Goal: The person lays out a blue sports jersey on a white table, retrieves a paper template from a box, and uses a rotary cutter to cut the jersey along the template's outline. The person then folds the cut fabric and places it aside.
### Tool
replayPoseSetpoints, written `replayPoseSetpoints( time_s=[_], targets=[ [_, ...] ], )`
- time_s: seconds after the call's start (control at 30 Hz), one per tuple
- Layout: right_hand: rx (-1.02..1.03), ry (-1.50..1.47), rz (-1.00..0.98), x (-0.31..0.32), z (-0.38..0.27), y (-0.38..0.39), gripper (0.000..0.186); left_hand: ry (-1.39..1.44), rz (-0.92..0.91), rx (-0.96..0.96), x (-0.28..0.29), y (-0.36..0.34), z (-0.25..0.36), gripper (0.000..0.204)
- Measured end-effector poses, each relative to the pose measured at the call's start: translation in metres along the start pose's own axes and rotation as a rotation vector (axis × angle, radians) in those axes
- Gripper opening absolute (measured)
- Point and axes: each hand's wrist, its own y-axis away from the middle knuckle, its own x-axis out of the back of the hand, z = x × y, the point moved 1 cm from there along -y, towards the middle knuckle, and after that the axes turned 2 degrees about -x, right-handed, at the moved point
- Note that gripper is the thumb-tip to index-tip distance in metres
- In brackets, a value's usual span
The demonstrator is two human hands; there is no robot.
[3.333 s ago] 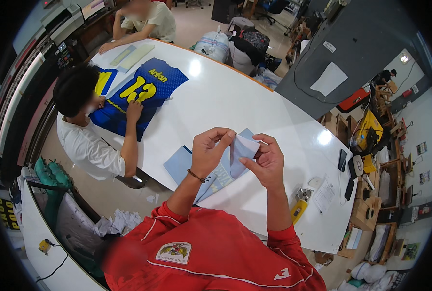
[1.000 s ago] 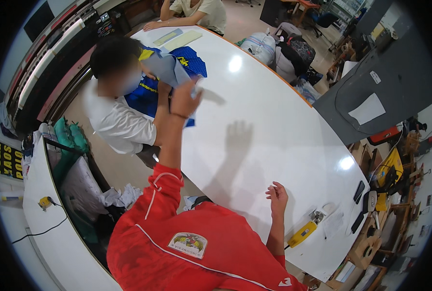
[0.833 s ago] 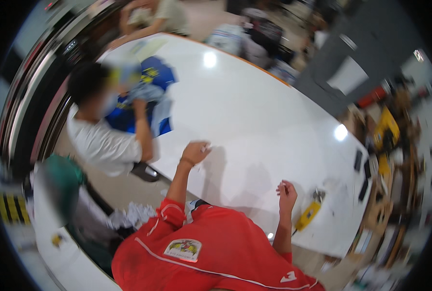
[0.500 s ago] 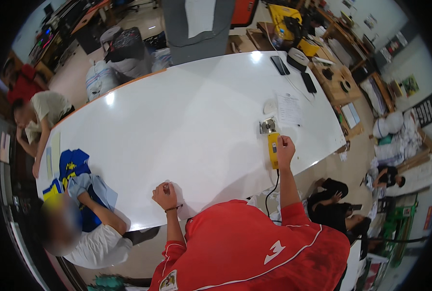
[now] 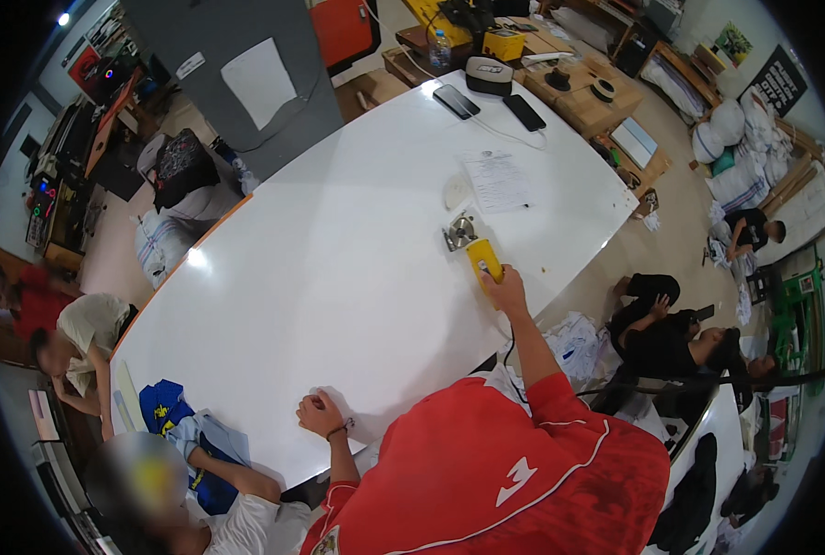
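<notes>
My right hand [image 5: 503,288] is closed around the yellow body of a hand-held electric rotary cloth cutter [image 5: 484,262]. Its round metal blade head [image 5: 461,231] points away from me and rests on the white table [image 5: 273,305]. A dark cord trails from its back end past my forearm. Near the table's front edge, my left hand [image 5: 321,413] rests with its fingers curled into a loose fist, and nothing shows in it. A dark bracelet is around that wrist. Just beyond the cutter lie a printed sheet of paper [image 5: 498,180] and a pale round piece [image 5: 457,191].
Two phones [image 5: 524,113] and a cap [image 5: 489,76] lie at the far right corner, with a white cable. At left, a co-worker's arm [image 5: 236,476] reaches over blue and grey cloth [image 5: 210,449]. Another person leans on the left edge. People sit on the floor to the right.
The view has swung to the right, so the table appears turned. My right hand still grips the cutter beside the paper, and my left hand stays curled on the table.
</notes>
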Motion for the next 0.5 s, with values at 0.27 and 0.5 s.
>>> replayPoseSetpoints(
  time_s=[0.27,0.5],
  targets=[
    [-0.009,0.058,0.141,0.064,0.068,-0.018,0.059,-0.122,-0.018,0.131,-0.020,-0.007,-0.002,0.035],
    [0.028,0.077,0.344,0.136,0.124,-0.087,0.046,-0.306,0.110,0.543,-0.038,-0.005,0.028,0.034]
  ],
)
